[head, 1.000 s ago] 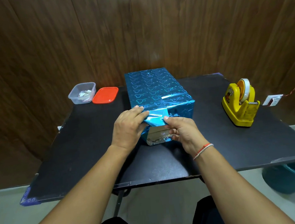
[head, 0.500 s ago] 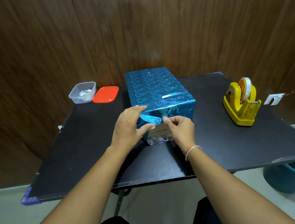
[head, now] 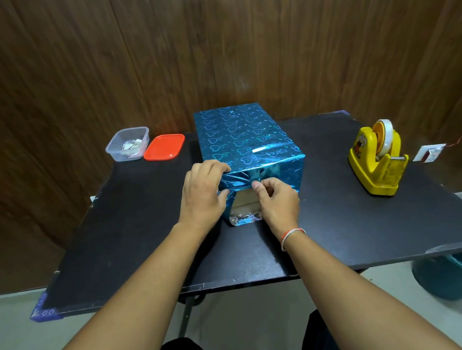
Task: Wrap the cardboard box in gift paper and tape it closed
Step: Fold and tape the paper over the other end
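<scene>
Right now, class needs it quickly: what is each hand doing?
Left hand: holds the gift paper at the box's near left corner.
Right hand: pinches the paper's folded flap.

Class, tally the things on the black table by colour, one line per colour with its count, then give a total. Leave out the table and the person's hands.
Blue: 1, the gift-wrapped box
Yellow: 1, the tape dispenser
Red: 1, the lid
Clear: 1, the plastic container
Total: 4
</scene>
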